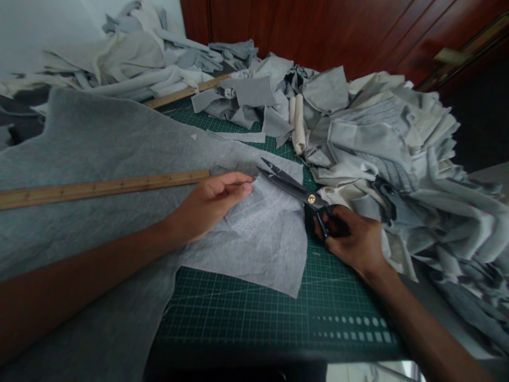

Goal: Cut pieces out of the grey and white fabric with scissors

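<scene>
My left hand point(222, 199) pinches the edge of a small lighter piece of grey fabric point(262, 207) between thumb and fingers. That piece lies over a large grey cloth point(119, 143) spread on the green cutting mat point(238, 307). In my right hand point(353, 239) is a pair of black scissors point(290, 185) with a brass-coloured pivot screw. Their blades are slightly apart and point left, with the tips close to my left fingertips. A wooden ruler point(99, 188) rests on the large cloth, its right end beside my left hand.
Heaps of grey and cream fabric point(377, 127) crowd the right side, and more folded cloth point(103, 58) is piled at the back left. Loose scraps point(254, 95) lie at the back of the mat near another wooden ruler point(186, 91). A reddish-brown door point(318, 32) stands behind.
</scene>
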Available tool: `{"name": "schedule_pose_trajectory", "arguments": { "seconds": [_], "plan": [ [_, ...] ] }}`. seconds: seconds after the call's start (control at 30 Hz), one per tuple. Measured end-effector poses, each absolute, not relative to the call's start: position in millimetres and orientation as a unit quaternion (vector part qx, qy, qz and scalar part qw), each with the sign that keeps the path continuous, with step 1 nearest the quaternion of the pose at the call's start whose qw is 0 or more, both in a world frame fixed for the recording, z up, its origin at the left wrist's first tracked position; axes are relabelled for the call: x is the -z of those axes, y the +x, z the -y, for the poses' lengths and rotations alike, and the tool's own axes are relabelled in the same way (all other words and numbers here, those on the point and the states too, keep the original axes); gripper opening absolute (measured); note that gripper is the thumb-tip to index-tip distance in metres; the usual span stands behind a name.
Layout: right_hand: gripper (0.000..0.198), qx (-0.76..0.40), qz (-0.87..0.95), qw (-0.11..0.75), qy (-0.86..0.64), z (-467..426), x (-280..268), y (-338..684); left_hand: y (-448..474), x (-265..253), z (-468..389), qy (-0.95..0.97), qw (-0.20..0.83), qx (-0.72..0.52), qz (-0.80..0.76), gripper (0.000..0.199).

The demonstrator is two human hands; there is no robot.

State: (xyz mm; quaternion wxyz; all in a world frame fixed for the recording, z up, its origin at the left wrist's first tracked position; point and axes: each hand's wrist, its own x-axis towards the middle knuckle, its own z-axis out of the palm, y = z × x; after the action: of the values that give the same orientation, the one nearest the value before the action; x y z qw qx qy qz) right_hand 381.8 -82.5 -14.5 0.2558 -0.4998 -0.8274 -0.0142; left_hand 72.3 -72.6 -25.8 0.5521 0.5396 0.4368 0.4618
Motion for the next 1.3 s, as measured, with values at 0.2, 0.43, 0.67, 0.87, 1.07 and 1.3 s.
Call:
{"name": "schedule_pose_trajectory", "arguments": {
  "seconds": [0.2, 0.43, 0.67, 0.87, 1.07, 1.3],
  "plan": [
    [0.008, 0.042, 0.853, 0.252, -0.455, 85.6, 14.9, 381.1, 73.6, 24.3, 72.6, 0.542, 0.553, -0.479, -0.413, 0.018],
    [0.008, 0.027, 0.858, 0.224, -0.461, 83.9, 16.0, 378.5, 72.1, 25.4, 70.8, 0.554, 0.539, -0.474, -0.422, 0.017],
    [0.012, 0.040, 0.847, 0.222, -0.481, 82.0, 19.0, 380.0, 73.5, 21.1, 72.2, 0.559, 0.549, -0.466, -0.411, 0.021],
    [0.016, 0.062, 0.854, 0.224, -0.466, 83.0, 17.5, 378.8, 73.2, 23.8, 73.1, 0.555, 0.538, -0.467, -0.430, 0.025],
    [0.016, 0.065, 0.854, 0.217, -0.468, 83.4, 17.6, 378.3, 71.7, 25.6, 72.2, 0.568, 0.537, -0.467, -0.414, 0.021],
    [0.017, 0.068, 0.863, 0.220, -0.449, 82.6, 15.1, 377.9, 69.9, 26.9, 72.2, 0.585, 0.508, -0.458, -0.436, 0.025]
  ]
}}
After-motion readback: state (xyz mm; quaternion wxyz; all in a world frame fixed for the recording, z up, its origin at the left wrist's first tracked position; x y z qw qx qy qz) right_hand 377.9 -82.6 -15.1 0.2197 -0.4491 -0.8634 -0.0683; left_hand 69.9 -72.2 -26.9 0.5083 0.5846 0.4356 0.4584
